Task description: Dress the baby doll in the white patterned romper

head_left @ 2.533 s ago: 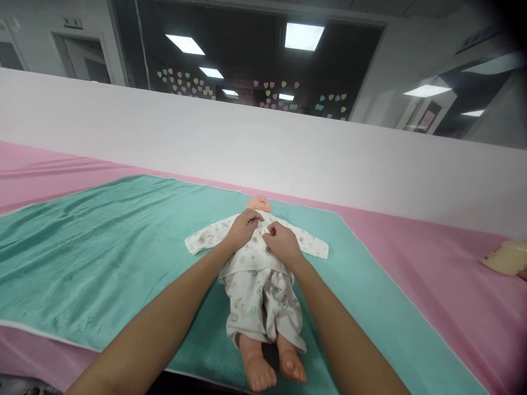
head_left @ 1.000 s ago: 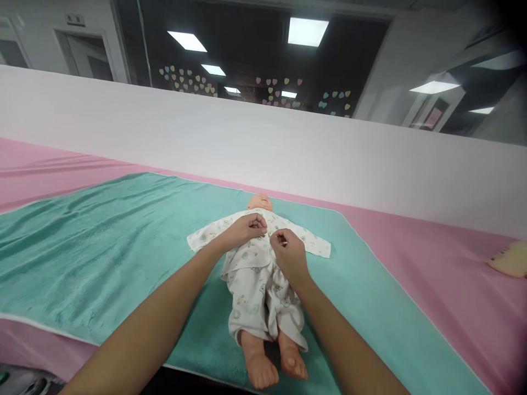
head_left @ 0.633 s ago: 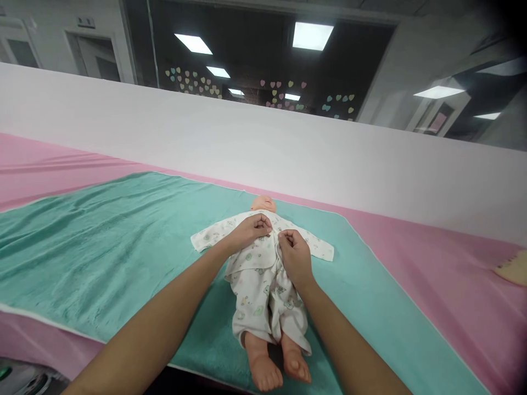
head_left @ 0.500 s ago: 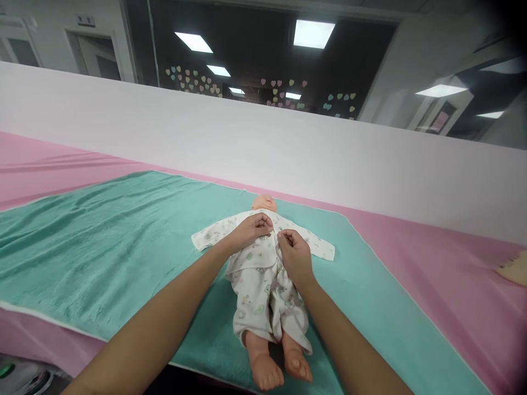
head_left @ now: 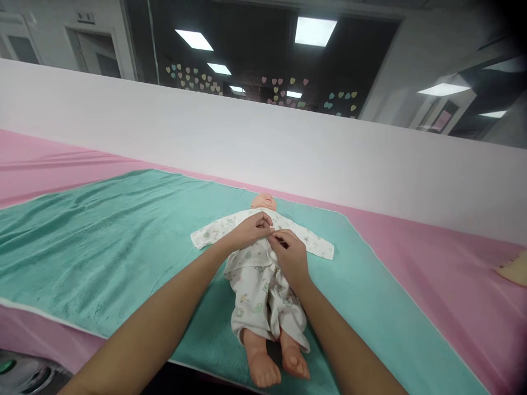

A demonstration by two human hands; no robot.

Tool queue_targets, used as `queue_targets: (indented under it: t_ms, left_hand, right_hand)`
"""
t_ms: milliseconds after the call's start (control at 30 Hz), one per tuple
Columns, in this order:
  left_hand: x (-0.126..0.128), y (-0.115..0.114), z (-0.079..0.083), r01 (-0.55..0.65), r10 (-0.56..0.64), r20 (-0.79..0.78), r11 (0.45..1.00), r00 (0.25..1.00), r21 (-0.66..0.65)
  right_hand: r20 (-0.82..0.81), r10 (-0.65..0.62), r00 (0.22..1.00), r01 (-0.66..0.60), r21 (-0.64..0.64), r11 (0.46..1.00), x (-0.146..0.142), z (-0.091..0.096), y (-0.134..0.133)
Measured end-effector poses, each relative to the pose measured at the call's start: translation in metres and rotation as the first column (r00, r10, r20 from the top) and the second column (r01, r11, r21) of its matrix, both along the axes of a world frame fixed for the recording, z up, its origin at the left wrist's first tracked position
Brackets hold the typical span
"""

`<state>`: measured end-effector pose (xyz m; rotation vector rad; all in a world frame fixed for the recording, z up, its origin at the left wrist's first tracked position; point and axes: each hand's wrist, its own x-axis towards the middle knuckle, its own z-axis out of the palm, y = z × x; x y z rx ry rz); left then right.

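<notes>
A baby doll lies on its back, feet toward me, in a white long-sleeved shirt and matching trousers, both with a small green print. Over the chest, my left hand is closed in a pinch at the shirt's front. My right hand pinches there too, its fingertips meeting the left ones. The small bit of cloth between the fingertips is mostly hidden. Both sleeves are spread out sideways, and the bare feet stick out of the trouser legs.
Under the doll is a green towel over a pink cover. A low white wall runs along the back, below a dark window with heart stickers. A beige object sits at the right edge.
My right hand has moved slightly left and up, so its fingertips now meet those of my left hand. The left hand has stayed nearly in place.
</notes>
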<state>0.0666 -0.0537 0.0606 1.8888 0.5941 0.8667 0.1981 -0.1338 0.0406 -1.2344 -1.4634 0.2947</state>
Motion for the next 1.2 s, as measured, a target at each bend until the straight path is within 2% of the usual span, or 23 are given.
queue_targets:
  t_ms: [300, 500, 700, 867, 1200]
  left_hand:
    - [0.0030, 0.0073, -0.0057, -0.024, 0.027, 0.061, 0.999, 0.998, -0.048]
    - [0.0042, 0.0072, -0.0070, 0.038, -0.028, 0.166, 0.997, 0.986, -0.060]
    - [0.0013, 0.0052, -0.0031, 0.067, -0.055, 0.140, 0.994, 0.989, -0.084]
    - [0.0010, 0.0035, -0.0024, -0.014, 0.019, 0.083, 0.998, 0.996, -0.057]
    - [-0.0002, 0.0058, -0.0025, -0.046, 0.048, 0.043, 0.999, 0.998, -0.029]
  right_hand:
    - [-0.003, -0.016, 1.000, 0.016, -0.046, 0.999, 0.0010, -0.0034, 0.0046]
    - [0.053, -0.008, 0.999, 0.010, -0.051, 0.999, 0.0003, -0.0043, 0.0065]
    - [0.061, -0.005, 0.998, 0.008, -0.052, 0.999, -0.0003, -0.0032, 0.0046]
    - [0.057, -0.002, 0.998, 0.005, -0.056, 0.998, -0.0009, -0.0042, 0.0049]
    - [0.073, -0.005, 0.997, 0.007, -0.030, 1.000, -0.0002, -0.0055, 0.0059]
